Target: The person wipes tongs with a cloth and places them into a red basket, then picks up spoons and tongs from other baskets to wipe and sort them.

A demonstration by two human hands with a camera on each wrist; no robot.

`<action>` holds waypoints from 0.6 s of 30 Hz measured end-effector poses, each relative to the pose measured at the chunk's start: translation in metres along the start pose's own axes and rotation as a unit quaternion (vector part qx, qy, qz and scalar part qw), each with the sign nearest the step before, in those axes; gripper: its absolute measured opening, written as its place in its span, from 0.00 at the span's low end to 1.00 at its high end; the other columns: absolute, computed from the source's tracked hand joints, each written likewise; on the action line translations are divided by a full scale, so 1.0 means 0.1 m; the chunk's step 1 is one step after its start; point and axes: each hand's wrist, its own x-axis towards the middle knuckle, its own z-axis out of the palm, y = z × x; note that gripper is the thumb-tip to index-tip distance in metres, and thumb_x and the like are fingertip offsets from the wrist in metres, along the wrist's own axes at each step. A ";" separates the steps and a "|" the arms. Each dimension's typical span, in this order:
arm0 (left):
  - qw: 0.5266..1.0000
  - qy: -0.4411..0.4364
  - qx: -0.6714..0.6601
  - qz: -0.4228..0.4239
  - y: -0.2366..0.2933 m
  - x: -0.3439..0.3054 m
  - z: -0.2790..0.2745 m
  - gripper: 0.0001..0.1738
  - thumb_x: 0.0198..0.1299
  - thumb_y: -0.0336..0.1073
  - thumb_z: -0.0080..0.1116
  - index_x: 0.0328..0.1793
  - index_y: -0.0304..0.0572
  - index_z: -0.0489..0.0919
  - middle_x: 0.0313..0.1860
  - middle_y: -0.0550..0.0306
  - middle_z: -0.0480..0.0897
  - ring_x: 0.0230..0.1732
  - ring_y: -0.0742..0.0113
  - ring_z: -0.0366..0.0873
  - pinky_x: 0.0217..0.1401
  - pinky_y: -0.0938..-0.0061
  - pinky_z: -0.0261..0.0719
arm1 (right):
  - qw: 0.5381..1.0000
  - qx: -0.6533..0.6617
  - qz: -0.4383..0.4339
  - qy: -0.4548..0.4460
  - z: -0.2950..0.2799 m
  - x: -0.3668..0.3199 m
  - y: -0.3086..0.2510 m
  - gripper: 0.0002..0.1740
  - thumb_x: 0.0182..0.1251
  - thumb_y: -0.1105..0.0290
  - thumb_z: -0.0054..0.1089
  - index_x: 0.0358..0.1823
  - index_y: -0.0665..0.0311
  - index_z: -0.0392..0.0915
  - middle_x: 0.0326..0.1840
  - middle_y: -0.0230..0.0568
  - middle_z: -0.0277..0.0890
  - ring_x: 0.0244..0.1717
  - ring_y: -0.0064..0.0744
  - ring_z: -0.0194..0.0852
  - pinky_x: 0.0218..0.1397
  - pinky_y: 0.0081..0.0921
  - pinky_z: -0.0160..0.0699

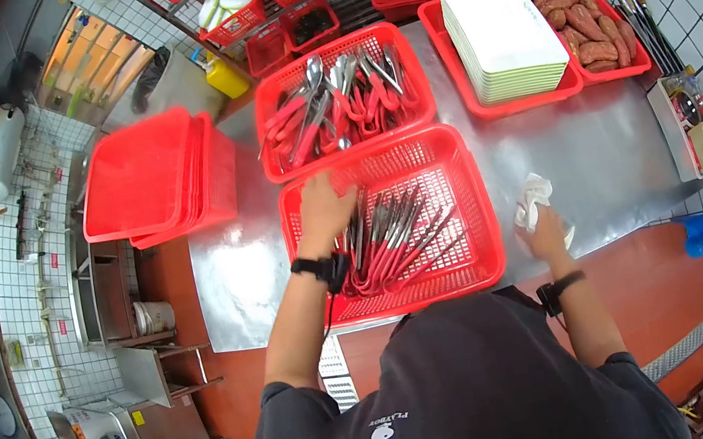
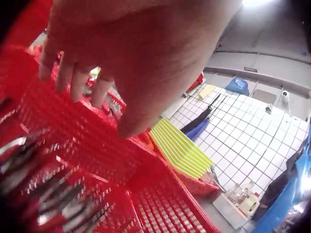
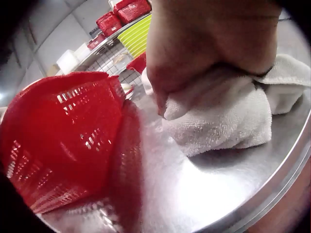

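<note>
My left hand point(image 1: 326, 210) is over the back left corner of the front red basket point(image 1: 489, 242). Its fingers point(image 2: 77, 82) reach down loosely near the rim, and nothing shows in them. In that basket lies a bunch of metal tongs point(image 1: 388, 241) with red handles, heads pointing away from me. Behind it, a second red basket point(image 1: 281, 168) holds a jumble of red-handled metal utensils point(image 1: 340, 99). On the steel table to the right, my right hand point(image 1: 547, 234) grips a bunched white cloth point(image 3: 218, 121), fingers partly hidden by its folds.
Stacked red baskets point(image 1: 142, 176) stand at the table's left. At the back right, a pile of white trays point(image 1: 505, 23) sits beside a red basket of reddish-brown food pieces point(image 1: 591, 31). A white bin of bottles point(image 1: 679, 129) stands at the right edge of the steel table point(image 1: 610, 164).
</note>
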 end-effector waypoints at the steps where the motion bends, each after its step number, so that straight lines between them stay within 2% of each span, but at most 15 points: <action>1: 1.000 0.003 0.005 0.004 0.00 0.18 -0.01 0.36 0.52 0.51 0.67 0.62 0.35 0.72 0.58 0.35 0.75 0.62 0.39 0.71 0.64 0.52 0.71 | 1.000 0.006 0.000 0.004 -0.01 -0.02 -0.07 0.37 0.51 0.59 0.72 0.63 0.59 0.67 0.60 0.49 0.67 0.61 0.56 0.63 0.63 0.48 0.64; 3: 0.997 0.059 0.043 -0.012 -0.02 0.52 0.02 0.38 0.53 0.52 0.66 0.66 0.39 0.71 0.61 0.35 0.73 0.64 0.37 0.68 0.65 0.50 0.70 | 0.994 -0.099 0.030 0.028 0.01 -0.06 -0.24 0.33 0.53 0.60 0.70 0.60 0.58 0.69 0.58 0.46 0.68 0.61 0.54 0.63 0.62 0.50 0.66; 4: 0.997 0.062 0.048 -0.005 -0.01 0.64 0.04 0.38 0.53 0.52 0.66 0.66 0.39 0.71 0.61 0.35 0.73 0.64 0.37 0.68 0.65 0.50 0.70 | 0.995 -0.092 0.032 0.034 0.02 -0.04 -0.26 0.33 0.53 0.60 0.70 0.60 0.58 0.69 0.58 0.46 0.68 0.61 0.54 0.63 0.62 0.50 0.66; 6: 0.992 0.036 0.120 -0.032 -0.02 0.83 0.15 0.39 0.53 0.53 0.66 0.69 0.44 0.70 0.60 0.30 0.73 0.63 0.32 0.70 0.65 0.48 0.70 | 0.995 -0.089 0.035 0.031 0.02 -0.04 -0.26 0.30 0.54 0.60 0.69 0.58 0.57 0.69 0.56 0.43 0.68 0.61 0.51 0.64 0.60 0.50 0.66; 7: 0.991 0.004 0.125 -0.042 -0.04 0.89 0.18 0.35 0.54 0.56 0.64 0.65 0.51 0.75 0.62 0.31 0.72 0.64 0.33 0.68 0.65 0.46 0.70 | 0.995 -0.086 0.040 0.034 0.00 -0.03 -0.26 0.30 0.54 0.60 0.69 0.58 0.57 0.69 0.56 0.43 0.68 0.61 0.51 0.64 0.60 0.50 0.66; 8: 0.991 0.003 0.126 -0.036 -0.05 0.95 0.21 0.35 0.54 0.56 0.64 0.65 0.51 0.75 0.62 0.31 0.72 0.64 0.33 0.68 0.65 0.46 0.70 | 0.995 -0.084 0.042 0.027 -0.01 -0.04 -0.26 0.29 0.55 0.59 0.69 0.57 0.57 0.69 0.57 0.42 0.68 0.61 0.50 0.64 0.60 0.50 0.66; 10: 0.975 -0.091 0.187 -0.072 -0.03 1.03 0.22 0.30 0.56 0.57 0.62 0.61 0.49 0.79 0.62 0.34 0.73 0.65 0.32 0.68 0.65 0.45 0.70 | 0.995 -0.081 0.046 0.019 -0.03 -0.03 -0.26 0.29 0.55 0.59 0.69 0.57 0.57 0.69 0.57 0.42 0.68 0.60 0.50 0.64 0.60 0.49 0.66; 11: 0.975 -0.093 0.188 -0.071 -0.05 1.06 0.20 0.30 0.56 0.57 0.62 0.61 0.49 0.79 0.62 0.34 0.73 0.65 0.32 0.68 0.65 0.45 0.70 | 0.996 -0.079 0.045 0.017 -0.03 -0.03 -0.25 0.30 0.55 0.59 0.69 0.57 0.57 0.69 0.57 0.42 0.68 0.61 0.50 0.63 0.60 0.49 0.66; 14: 0.992 0.010 0.124 -0.003 -0.17 1.19 0.11 0.25 0.56 0.58 0.60 0.44 0.43 0.86 0.56 0.42 0.77 0.59 0.44 0.74 0.56 0.46 0.75 | 0.996 -0.080 0.049 0.011 -0.06 -0.05 -0.30 0.30 0.55 0.58 0.69 0.58 0.56 0.68 0.58 0.42 0.67 0.62 0.50 0.63 0.61 0.50 0.66; 15: 0.986 0.051 0.161 0.009 -0.10 1.26 0.01 0.23 0.55 0.54 0.63 0.40 0.39 0.86 0.54 0.43 0.79 0.57 0.46 0.76 0.55 0.48 0.76 | 0.995 -0.083 0.050 0.008 -0.07 -0.05 -0.32 0.31 0.55 0.58 0.68 0.59 0.56 0.68 0.59 0.42 0.67 0.62 0.50 0.62 0.61 0.50 0.66; 16: 0.986 0.052 0.160 0.006 -0.02 1.26 -0.15 0.23 0.55 0.54 0.63 0.40 0.39 0.86 0.54 0.43 0.79 0.57 0.46 0.76 0.55 0.48 0.76 | 0.995 -0.084 0.048 0.007 -0.06 -0.05 -0.32 0.31 0.55 0.58 0.68 0.59 0.56 0.68 0.59 0.42 0.67 0.62 0.50 0.62 0.61 0.50 0.66; 18: 0.985 0.136 0.069 0.086 0.14 1.24 -0.52 0.21 0.54 0.51 0.65 0.37 0.37 0.85 0.54 0.41 0.79 0.56 0.44 0.76 0.57 0.53 0.75 | 0.994 -0.093 0.052 0.019 -0.02 -0.05 -0.31 0.32 0.55 0.57 0.68 0.60 0.55 0.67 0.59 0.42 0.66 0.62 0.50 0.62 0.61 0.49 0.66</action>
